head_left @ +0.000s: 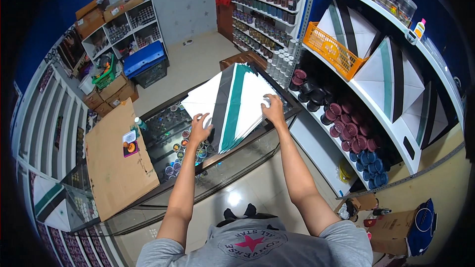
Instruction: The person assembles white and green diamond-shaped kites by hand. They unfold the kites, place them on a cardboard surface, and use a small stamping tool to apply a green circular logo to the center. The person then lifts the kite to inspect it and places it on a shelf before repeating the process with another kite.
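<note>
A loose stack of white sheets (205, 96), crossed by a black and a green diagonal stripe, lies on the glass-topped display case (166, 118). Its layers fan out unevenly along the right side. My left hand (200, 129) grips the lower left edge, fingers bent over the top sheet. At the right edge my right hand (272, 108) holds the stack with curled fingers. What the sheets are made of, I cannot tell. Under the glass, left of the stack, several small round jars (185, 143) with coloured contents show.
A cardboard sheet (114, 168) covers the case's left end, bearing a small purple-edged tray (130, 147) and a green-and-white bottle (140, 123). On the right, shelves hold similar striped sheets (391, 79), an orange crate (331, 49) and maroon cups (349, 128). A blue-lidded bin (144, 60) stands beyond.
</note>
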The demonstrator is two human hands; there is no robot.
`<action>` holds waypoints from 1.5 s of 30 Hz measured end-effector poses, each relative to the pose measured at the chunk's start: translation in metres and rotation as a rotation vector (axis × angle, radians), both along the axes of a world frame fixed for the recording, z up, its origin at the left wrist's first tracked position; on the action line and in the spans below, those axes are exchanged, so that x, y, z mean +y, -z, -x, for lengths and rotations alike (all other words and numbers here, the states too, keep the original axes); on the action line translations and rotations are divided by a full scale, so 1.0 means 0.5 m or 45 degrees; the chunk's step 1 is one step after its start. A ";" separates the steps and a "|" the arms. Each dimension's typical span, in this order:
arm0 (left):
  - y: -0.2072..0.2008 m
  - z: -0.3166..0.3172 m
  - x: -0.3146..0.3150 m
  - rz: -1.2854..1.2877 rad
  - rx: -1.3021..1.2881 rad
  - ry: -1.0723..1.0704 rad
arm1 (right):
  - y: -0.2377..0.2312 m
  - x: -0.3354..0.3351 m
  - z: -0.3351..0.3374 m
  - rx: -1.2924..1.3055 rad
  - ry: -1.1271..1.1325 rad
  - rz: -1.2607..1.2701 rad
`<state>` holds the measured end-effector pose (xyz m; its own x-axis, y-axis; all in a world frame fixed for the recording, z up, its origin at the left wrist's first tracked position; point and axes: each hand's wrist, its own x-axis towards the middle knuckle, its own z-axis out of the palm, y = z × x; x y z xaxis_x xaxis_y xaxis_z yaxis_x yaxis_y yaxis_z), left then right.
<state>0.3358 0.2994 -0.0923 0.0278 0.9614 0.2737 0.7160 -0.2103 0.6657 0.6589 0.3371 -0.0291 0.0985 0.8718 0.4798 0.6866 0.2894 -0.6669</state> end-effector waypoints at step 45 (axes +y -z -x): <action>0.065 -0.012 -0.016 0.020 0.145 -0.055 | 0.000 0.051 -0.014 0.209 0.095 -0.066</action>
<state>0.3419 0.2916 -0.1246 0.0162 0.9665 0.2563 0.7952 -0.1679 0.5827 0.6658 0.3628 -0.0293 0.2427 0.8336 0.4962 0.5910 0.2786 -0.7571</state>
